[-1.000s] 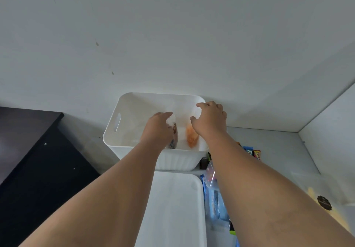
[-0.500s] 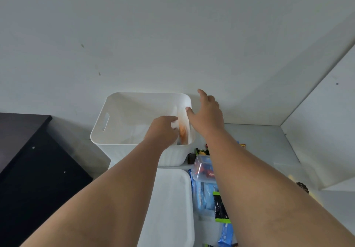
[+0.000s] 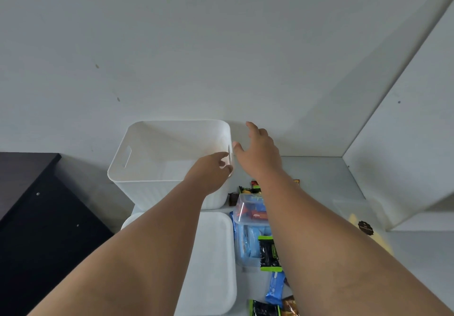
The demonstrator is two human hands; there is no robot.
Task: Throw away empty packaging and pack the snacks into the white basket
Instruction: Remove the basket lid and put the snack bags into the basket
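Note:
The white basket (image 3: 137, 168) stands against the back wall, and what lies inside it is hidden from here. My left hand (image 3: 211, 170) is at the inner side of the basket's right wall, thumb and fingers curled toward the wall. Whether it holds anything there is hidden. My right hand (image 3: 259, 153) hovers just outside that same wall with its fingers spread and holds nothing. Snacks lie under my right forearm: a clear plastic box (image 3: 247, 208) with red and blue packs, blue packets (image 3: 245, 242), a black and green packet (image 3: 269, 254) and a blue bar (image 3: 275, 288).
A white lid or tray (image 3: 216, 254) lies in front of the basket. A dark cabinet (image 3: 36, 205) stands to the left. A clear bag with a black sticker (image 3: 365, 227) lies at the right. Walls close off the back and the right side.
The orange packet seen in the basket is out of sight now. My left hand has moved to the basket's right wall. My right hand has left the rim and spread open outside it.

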